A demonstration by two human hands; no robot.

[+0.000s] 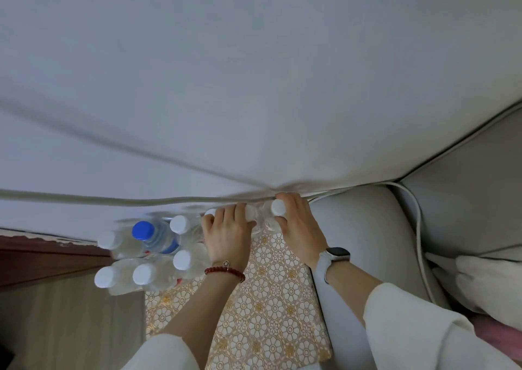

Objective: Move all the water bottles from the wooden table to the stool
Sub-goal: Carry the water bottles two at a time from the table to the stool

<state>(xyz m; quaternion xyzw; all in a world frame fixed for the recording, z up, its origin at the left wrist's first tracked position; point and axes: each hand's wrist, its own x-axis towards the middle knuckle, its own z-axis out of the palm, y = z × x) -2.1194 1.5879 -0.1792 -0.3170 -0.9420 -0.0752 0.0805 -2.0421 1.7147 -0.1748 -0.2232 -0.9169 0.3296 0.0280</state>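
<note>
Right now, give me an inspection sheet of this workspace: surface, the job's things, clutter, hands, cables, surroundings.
Surface: floral-patterned top, mostly bare on the near side; whether it is the stool or the table cannot be told.
Job's things: a cluster of upright white-capped bottles at its left edge, one blue-capped bottle among them; more bottles at the far edge under the hands.
Clutter: nothing seen.
Hands: left hand and right hand each grip a bottle by the wall; beaded bracelet on the left wrist, watch on the right.
Cables: white cable running down the sofa.
Surroundings: grey sofa on the right, pale wall ahead, wood floor on the left.
</note>
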